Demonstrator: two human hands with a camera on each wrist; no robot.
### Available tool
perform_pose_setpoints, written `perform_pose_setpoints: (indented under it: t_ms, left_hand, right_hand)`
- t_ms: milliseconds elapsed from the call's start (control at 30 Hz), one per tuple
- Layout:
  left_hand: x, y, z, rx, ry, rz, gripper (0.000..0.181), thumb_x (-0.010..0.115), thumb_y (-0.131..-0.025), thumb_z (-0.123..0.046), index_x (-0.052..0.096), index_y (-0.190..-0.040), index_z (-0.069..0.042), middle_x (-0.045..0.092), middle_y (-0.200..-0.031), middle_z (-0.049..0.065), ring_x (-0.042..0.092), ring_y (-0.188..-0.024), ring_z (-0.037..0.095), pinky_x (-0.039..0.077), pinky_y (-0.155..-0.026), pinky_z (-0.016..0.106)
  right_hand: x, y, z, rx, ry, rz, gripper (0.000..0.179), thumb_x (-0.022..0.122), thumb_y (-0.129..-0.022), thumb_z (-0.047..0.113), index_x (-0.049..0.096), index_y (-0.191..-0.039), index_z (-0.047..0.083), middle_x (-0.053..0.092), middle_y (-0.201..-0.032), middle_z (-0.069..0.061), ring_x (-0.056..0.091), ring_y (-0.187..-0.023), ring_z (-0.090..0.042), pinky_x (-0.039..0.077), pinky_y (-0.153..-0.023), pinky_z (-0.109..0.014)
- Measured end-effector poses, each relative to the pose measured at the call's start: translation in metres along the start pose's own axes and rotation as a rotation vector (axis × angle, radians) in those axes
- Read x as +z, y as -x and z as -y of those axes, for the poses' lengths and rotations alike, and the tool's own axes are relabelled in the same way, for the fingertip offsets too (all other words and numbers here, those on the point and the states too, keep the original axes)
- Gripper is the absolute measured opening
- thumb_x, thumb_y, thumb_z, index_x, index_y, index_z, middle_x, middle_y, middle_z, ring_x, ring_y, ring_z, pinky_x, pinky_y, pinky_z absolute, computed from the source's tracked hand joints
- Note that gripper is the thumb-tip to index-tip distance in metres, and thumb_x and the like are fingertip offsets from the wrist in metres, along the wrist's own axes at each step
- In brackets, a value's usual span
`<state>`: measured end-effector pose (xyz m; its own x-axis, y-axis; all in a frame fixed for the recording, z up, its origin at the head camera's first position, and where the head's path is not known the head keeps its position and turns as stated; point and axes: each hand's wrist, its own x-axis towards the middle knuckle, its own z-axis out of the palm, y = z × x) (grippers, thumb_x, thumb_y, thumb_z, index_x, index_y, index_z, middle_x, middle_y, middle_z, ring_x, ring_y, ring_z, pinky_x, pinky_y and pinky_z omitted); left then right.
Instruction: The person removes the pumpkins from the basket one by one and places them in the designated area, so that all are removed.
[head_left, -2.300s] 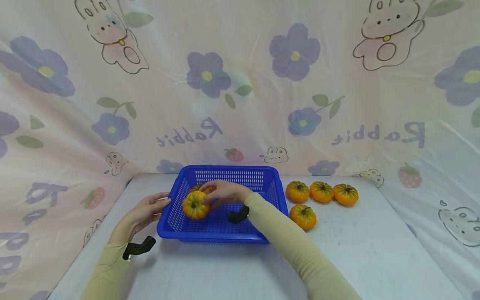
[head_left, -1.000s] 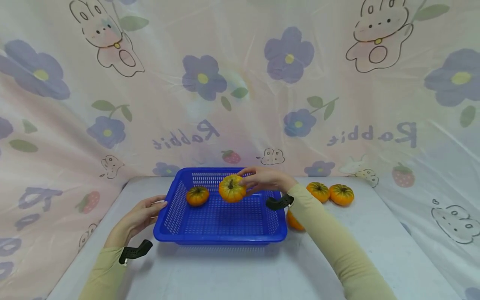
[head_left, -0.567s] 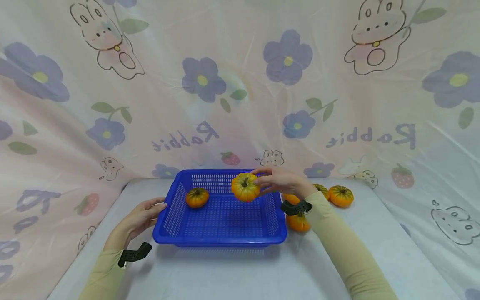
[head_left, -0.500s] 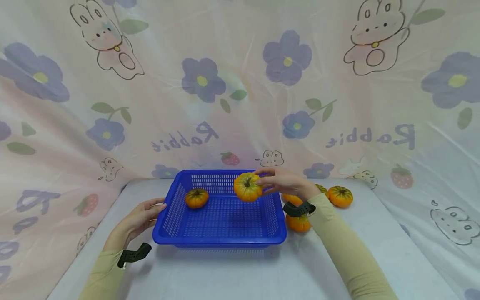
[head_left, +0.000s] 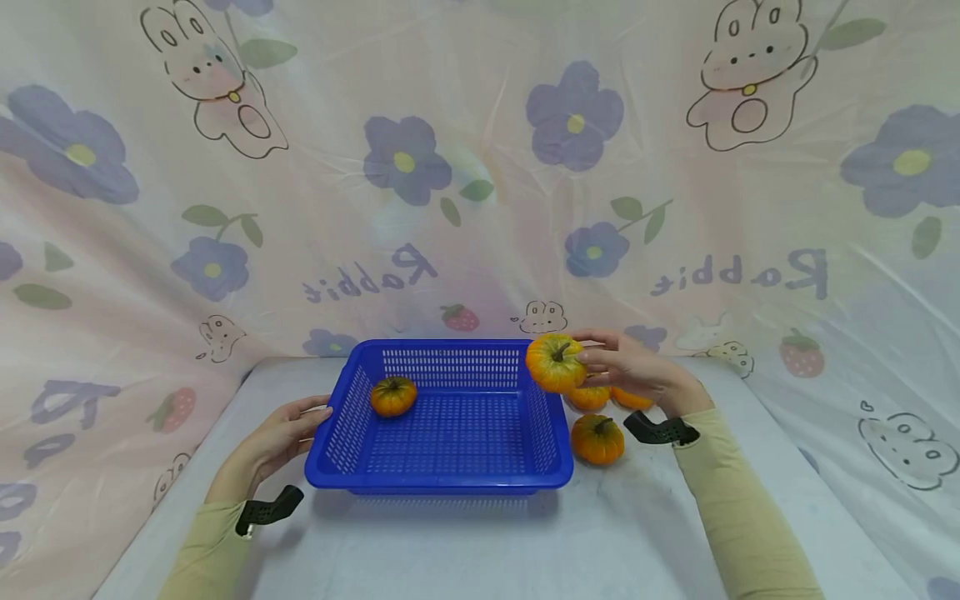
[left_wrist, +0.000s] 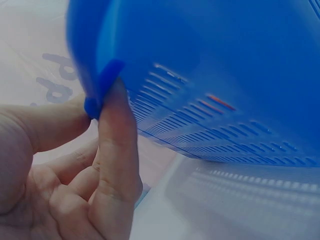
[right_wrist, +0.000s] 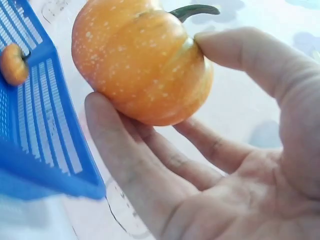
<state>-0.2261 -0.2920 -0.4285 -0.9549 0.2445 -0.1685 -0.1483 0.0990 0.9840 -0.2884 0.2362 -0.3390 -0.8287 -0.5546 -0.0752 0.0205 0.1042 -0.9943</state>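
1 pumpkin (head_left: 556,363) now farther right

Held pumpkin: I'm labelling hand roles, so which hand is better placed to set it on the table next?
The right hand, I'd judge: it holds the pumpkin near the right end of the basket, while the left hand pinches its left rim.
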Motion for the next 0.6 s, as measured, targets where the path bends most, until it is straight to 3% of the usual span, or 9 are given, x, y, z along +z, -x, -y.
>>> perform_pose_setpoints:
  t_ms: [233,467,600]
  left_hand:
    - [0.000,0.000,-0.001,-0.005,-0.004,-0.004,0.066,0.053,-0.100,-0.026,0.020,-0.147,0.006,0.066,-0.108,0.007,0.065,-0.090,0.018,0.053,-0.081,0.031]
    - [0.002,0.002,-0.001,-0.010,0.013,-0.007,0.065,0.054,-0.099,-0.024,0.021,-0.147,0.006,0.066,-0.108,0.007,0.066,-0.091,0.018,0.053,-0.081,0.031]
    - [0.001,0.001,-0.001,-0.008,0.015,-0.002,0.065,0.053,-0.100,-0.024,0.021,-0.147,0.006,0.066,-0.108,0.006,0.066,-0.091,0.018,0.053,-0.081,0.031]
  right_hand:
    - [-0.023,0.024,-0.010,0.047,-0.019,-0.112,0.052,0.061,-0.095,0.019,0.037,-0.138,0.002,0.052,-0.126,-0.014,0.059,-0.107,-0.030,0.047,-0.092,-0.048]
    - [-0.043,0.042,-0.020,0.029,-0.087,-0.099,0.033,0.054,-0.098,0.013,0.045,-0.130,0.008,0.052,-0.123,-0.011,0.059,-0.107,-0.029,0.043,-0.096,-0.051]
    - [-0.050,0.051,-0.024,0.047,-0.065,-0.131,0.039,0.053,-0.099,0.015,0.039,-0.134,0.005,0.046,-0.127,-0.013,0.058,-0.108,-0.026,0.045,-0.095,-0.048]
